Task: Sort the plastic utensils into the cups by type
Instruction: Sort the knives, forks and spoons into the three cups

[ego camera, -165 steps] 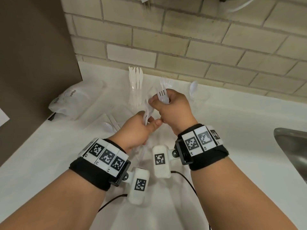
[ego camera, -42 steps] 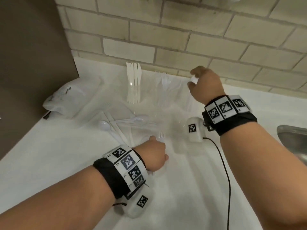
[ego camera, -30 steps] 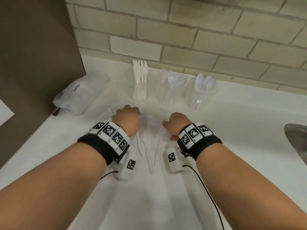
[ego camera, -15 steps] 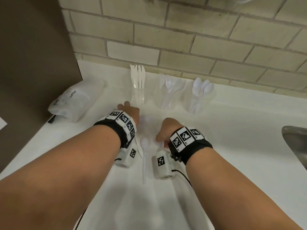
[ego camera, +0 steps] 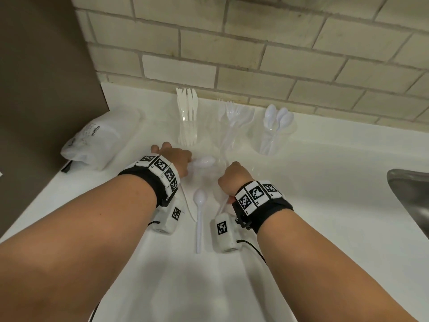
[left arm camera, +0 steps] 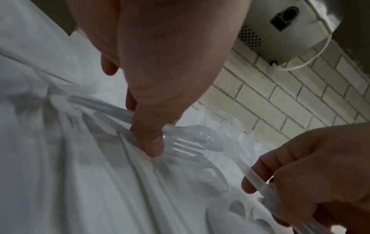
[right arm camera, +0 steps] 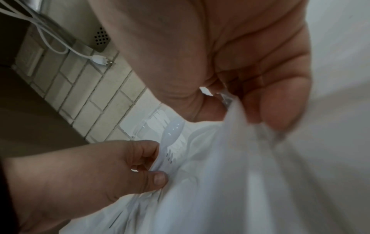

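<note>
Three clear cups stand in a row at the back of the tabletop (ego camera: 325, 173), and each already has a share: knives (ego camera: 187, 105) in the left cup (ego camera: 185, 133), forks (ego camera: 234, 112) in the middle cup (ego camera: 222, 135), spoons (ego camera: 279, 117) in the right cup (ego camera: 270, 140). So a good part of the sorting looks done.

Up front, both hands are busy in the loose pile. The left hand (ego camera: 173, 159) has its grip pinched on a spoon (ego camera: 204, 161) by the handle, bowl pointing toward the middle cup; the left wrist view shows a fork (left arm camera: 184, 148) lying just beside that thumb. The right hand (ego camera: 234, 180) is curled tight round a thin plastic handle (left arm camera: 258, 180), but which kind of utensil it is I cannot tell.

Still waiting: a second spoon (ego camera: 199, 217) lies flat between the wrists, another white piece just left of it, and several more overlap under the hands. A plastic bag (ego camera: 92, 140) sits off to the left. My read is well past halfway, with a handful left.
</note>
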{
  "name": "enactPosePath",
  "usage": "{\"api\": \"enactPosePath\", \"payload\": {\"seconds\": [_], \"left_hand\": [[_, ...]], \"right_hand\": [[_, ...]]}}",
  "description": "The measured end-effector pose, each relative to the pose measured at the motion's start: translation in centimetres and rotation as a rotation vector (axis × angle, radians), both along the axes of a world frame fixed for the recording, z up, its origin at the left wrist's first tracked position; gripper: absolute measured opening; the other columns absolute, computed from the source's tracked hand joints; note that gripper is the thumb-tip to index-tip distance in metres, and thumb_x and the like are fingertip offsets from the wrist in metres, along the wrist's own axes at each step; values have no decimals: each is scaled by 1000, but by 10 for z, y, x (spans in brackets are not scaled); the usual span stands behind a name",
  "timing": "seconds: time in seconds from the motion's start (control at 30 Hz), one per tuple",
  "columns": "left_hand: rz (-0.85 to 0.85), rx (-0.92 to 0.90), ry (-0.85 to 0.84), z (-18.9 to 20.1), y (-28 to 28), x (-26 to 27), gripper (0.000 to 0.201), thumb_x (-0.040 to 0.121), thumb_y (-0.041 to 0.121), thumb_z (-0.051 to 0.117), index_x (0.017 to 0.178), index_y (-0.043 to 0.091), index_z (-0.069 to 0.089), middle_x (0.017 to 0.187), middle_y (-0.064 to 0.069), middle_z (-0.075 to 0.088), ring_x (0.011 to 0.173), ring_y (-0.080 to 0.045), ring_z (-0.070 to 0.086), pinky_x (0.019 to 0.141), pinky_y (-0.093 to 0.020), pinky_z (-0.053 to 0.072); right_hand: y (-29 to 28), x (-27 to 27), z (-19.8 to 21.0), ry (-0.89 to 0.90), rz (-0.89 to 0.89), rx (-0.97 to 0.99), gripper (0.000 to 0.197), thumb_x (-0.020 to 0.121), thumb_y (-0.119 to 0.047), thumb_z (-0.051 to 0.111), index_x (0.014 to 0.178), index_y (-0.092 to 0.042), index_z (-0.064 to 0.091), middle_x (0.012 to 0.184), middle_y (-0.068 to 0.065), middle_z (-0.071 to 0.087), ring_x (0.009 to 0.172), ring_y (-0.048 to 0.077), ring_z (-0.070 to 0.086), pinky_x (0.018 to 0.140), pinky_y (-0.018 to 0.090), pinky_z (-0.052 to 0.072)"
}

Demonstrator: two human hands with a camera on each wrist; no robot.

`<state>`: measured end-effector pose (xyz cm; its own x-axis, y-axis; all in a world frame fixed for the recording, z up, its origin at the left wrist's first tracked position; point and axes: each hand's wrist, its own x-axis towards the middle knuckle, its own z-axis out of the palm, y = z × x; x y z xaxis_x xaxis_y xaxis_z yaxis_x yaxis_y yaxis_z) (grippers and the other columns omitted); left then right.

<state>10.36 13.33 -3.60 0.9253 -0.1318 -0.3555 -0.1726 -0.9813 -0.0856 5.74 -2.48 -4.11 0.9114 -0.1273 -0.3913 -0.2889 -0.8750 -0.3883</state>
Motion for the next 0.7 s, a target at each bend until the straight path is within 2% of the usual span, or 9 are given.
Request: {"api": "enactPosePath", "payload": {"seconds": [0.1, 0.13, 0.2, 0.27, 0.37, 0.47, 0.53, 0.6, 0.7], "left_hand": [[-1, 65, 55, 1, -6, -4, 36, 86, 27, 45, 121, 32, 49, 104, -1, 52, 116, -30, 36, 93, -45, 30], [-18, 88, 57, 1, -8, -5, 40, 87, 23, 45, 126, 28, 47, 111, -2, 55, 118, -29, 38, 95, -46, 30], [-31, 122, 48, 0, -12, -9, 42, 88, 15, 47, 129, 17, 43, 121, -5, 56, 122, -28, 39, 99, -46, 31], [-42, 140, 26, 0, -13, -10, 41, 89, 14, 47, 130, 12, 42, 126, -8, 53, 124, -30, 40, 100, -45, 33], [-48, 153, -4, -1, -13, -13, 45, 91, 15, 50, 134, 10, 38, 133, -11, 45, 126, -31, 40, 101, -44, 33], [-67, 163, -21, -1, -15, -16, 47, 92, 14, 50, 136, 8, 36, 137, -12, 42, 128, -32, 39, 103, -44, 33], [-94, 186, -25, 0, -17, -16, 49, 92, 14, 52, 137, 6, 33, 137, -13, 42, 128, -32, 40, 103, -42, 33], [-98, 197, -17, 2, -19, -14, 54, 91, 14, 55, 138, 6, 31, 138, -13, 42, 129, -32, 40, 104, -41, 34], [-70, 152, -53, 4, -23, -12, 49, 93, 13, 50, 138, 7, 31, 138, -11, 43, 128, -30, 42, 103, -39, 34]], "right_hand": [[0, -1, 3, 29, 45, -79, 15, 88, -6, 48, 101, 1, 52, 93, 8, 48, 96, 26, 53, 68, 24, 43], [0, -3, 4, 41, 63, -110, 15, 87, -5, 49, 100, 0, 52, 90, 7, 47, 93, 23, 51, 68, 24, 41], [-3, -4, 2, 26, 59, -78, 29, 86, -6, 52, 115, 0, 50, 108, 9, 54, 100, 26, 57, 78, 26, 47], [-6, -8, 1, -5, 3, 32, 38, 88, -8, 54, 124, -3, 46, 119, 12, 57, 104, 31, 61, 88, 36, 53], [-14, -10, 7, -103, -107, 217, 48, 88, -1, 49, 134, -11, 38, 107, 10, 60, 99, 32, 63, 84, 45, 56], [-20, -4, 18, -257, -188, 306, 58, 89, 2, 43, 141, -15, 27, 84, 3, 54, 88, 28, 60, 78, 41, 56], [-19, 2, 22, -347, -195, 297, 51, 92, -3, 42, 140, -12, 27, 97, 13, 61, 88, 31, 63, 76, 41, 56], [-16, 8, 23, -356, -215, 320, 45, 94, -5, 41, 138, -9, 30, 110, 18, 59, 90, 35, 64, 76, 43, 57], [-14, 16, 20, -296, -201, 175, 42, 95, -8, 45, 135, -3, 35, 123, 19, 55, 109, 34, 58, 87, 37, 49]]}}
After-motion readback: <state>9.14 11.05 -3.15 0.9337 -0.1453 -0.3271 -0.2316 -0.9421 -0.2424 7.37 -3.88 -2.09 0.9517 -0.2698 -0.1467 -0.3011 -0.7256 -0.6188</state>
